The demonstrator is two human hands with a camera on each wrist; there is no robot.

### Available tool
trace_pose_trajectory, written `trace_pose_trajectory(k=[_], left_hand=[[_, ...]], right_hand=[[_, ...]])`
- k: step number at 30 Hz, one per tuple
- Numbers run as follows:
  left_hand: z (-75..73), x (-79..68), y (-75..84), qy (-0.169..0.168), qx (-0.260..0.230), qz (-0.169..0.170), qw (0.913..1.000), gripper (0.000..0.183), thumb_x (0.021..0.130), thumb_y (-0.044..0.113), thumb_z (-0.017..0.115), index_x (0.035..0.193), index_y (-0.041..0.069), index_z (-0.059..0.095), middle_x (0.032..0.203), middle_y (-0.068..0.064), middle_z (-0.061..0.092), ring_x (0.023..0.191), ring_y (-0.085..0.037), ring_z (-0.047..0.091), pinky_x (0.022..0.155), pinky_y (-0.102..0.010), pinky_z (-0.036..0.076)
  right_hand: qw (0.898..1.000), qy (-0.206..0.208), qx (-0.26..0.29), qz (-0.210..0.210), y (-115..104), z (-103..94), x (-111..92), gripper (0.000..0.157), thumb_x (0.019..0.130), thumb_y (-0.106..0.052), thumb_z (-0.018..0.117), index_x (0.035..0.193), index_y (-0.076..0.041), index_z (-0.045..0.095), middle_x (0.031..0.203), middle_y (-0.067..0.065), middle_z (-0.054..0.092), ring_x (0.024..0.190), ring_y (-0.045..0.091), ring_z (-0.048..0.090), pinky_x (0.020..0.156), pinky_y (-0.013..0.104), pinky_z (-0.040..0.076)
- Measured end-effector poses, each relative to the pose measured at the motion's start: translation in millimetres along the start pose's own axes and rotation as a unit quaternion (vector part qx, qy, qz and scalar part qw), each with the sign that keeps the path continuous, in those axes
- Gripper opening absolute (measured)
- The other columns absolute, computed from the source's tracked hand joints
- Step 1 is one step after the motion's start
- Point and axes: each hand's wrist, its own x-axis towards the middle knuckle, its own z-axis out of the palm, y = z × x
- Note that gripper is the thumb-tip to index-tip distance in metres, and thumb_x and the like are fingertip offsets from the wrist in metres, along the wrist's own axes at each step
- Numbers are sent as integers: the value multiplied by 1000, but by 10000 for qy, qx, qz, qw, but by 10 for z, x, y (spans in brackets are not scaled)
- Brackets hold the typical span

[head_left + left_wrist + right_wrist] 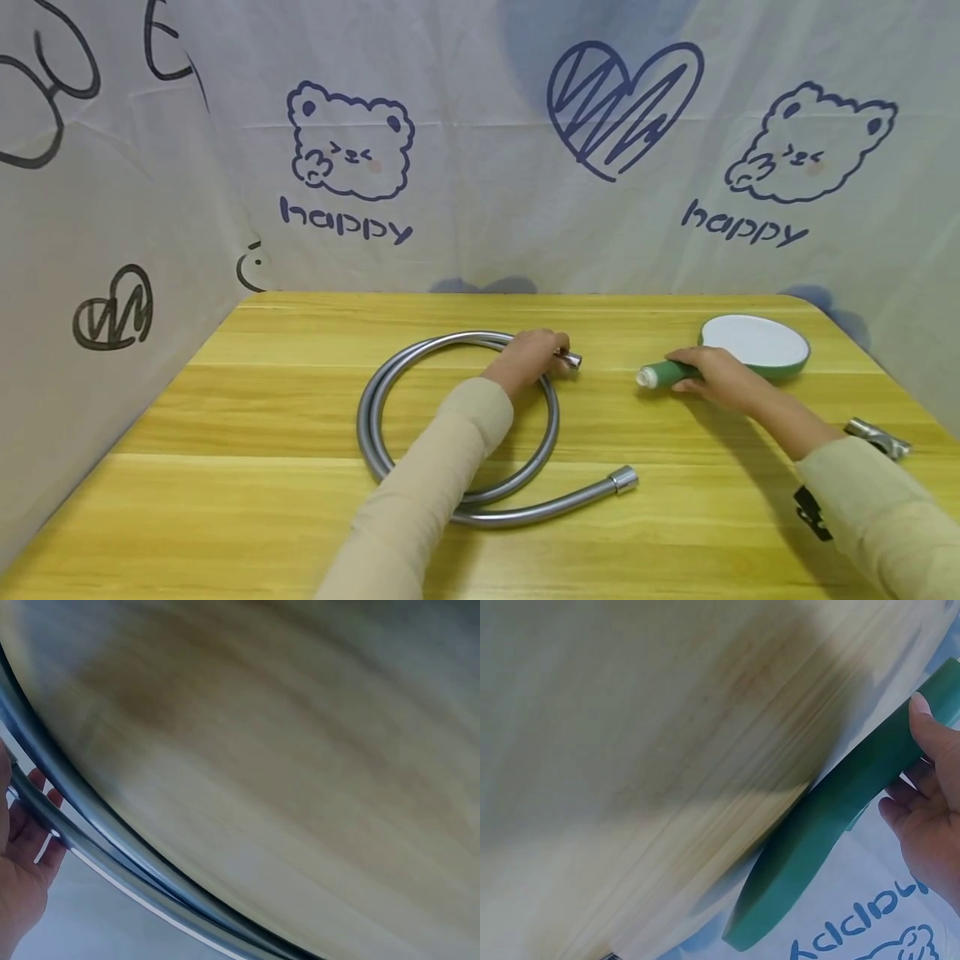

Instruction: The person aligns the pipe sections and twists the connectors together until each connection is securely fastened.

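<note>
A coiled grey metal shower hose (369,417) lies on the wooden table. My left hand (532,358) holds it close to one end, whose narrow metal fitting (573,360) sticks out past the fingers. In the left wrist view, the fingers of this hand (30,870) curl about the hose. The other hose end, with a wider chrome nut (624,479), points right nearer the front. At the right, my right hand (716,379) grips the green handle of a shower head (757,340), its white face upward and the pale threaded handle end (646,377) facing the hose.
A small chrome bracket-like fitting (877,437) lies at the table's right side, close to my right sleeve (870,492). Behind the wooden table (247,400) hangs a white cloth (480,167) with drawn bears and hearts; more cloth flanks the sides.
</note>
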Motion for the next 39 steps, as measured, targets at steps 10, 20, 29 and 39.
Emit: trace_pose_trajectory(k=[10, 20, 29, 39], left_hand=[[20, 7, -30, 281, -138, 82, 9995, 29, 88, 31, 60, 112, 14, 64, 108, -2, 67, 99, -16, 62, 87, -28, 47], [17, 3, -29, 229, -271, 59, 9994, 25, 90, 30, 58, 103, 10, 68, 100, -4, 68, 88, -16, 61, 76, -27, 47], [14, 18, -39, 288, -226, 78, 9993, 33, 88, 34, 58, 111, 11, 63, 107, -4, 66, 99, -17, 61, 87, -30, 48], [-3, 25, -33, 260, -263, 59, 9993, 34, 88, 35, 59, 111, 9, 63, 106, -5, 66, 97, -17, 61, 86, -29, 48]], right_hand=[[9998, 142, 44, -149, -73, 23, 30, 37, 79, -11, 71, 107, 13, 61, 99, 25, 66, 89, 37, 63, 77, 48, 51], [9992, 260, 96, -285, -154, 68, 84, 36, 78, -12, 72, 104, 11, 63, 96, 21, 68, 84, 31, 64, 73, 45, 51], [9987, 424, 172, -230, -183, 107, 114, 34, 78, -14, 73, 102, 8, 63, 93, 18, 67, 81, 27, 61, 70, 42, 48], [9969, 306, 697, 179, -190, 121, 131, 33, 81, -16, 71, 104, 4, 57, 90, 14, 64, 73, 17, 53, 65, 33, 43]])
